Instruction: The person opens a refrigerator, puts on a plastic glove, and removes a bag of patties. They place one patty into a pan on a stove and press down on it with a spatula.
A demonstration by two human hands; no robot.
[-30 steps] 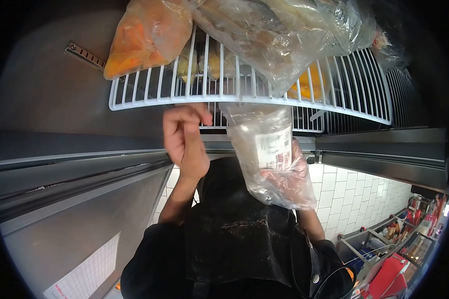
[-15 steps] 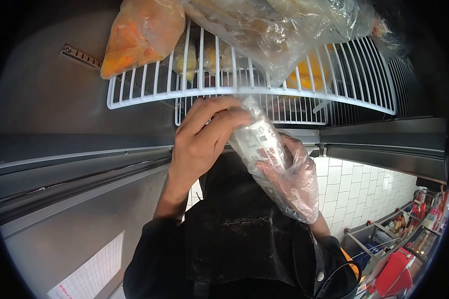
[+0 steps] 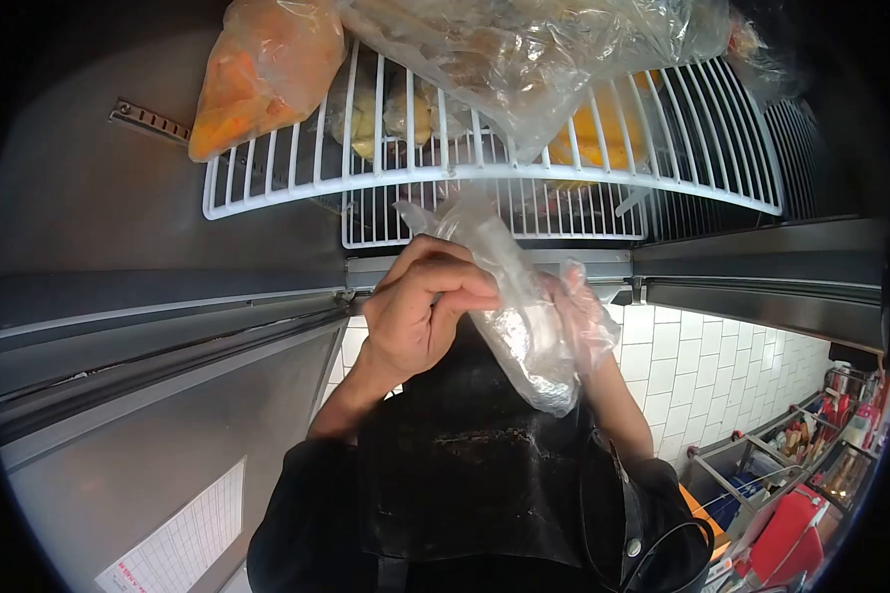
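Observation:
In the head view, a crinkled clear plastic bag with something whitish in it hangs upright in front of my dark apron. My left hand pinches the bag's near side, fingers curled and thumb against the plastic. On the other side, my right hand grips the bag, with loose clear film covering its fingers. The bag's gathered top end sticks up past my left knuckles, just below the front of a white wire shelf.
Above, the shelf bears a bag of orange pieces and a large clear bag. Something yellow shows below the bars. Metal door frames flank me. A rack of tools and a red board stand lower right.
The bag has come down and turned, so its printed white face no longer shows. Both hands have shifted; the right one was deep inside the plastic and its wrist is now bare.

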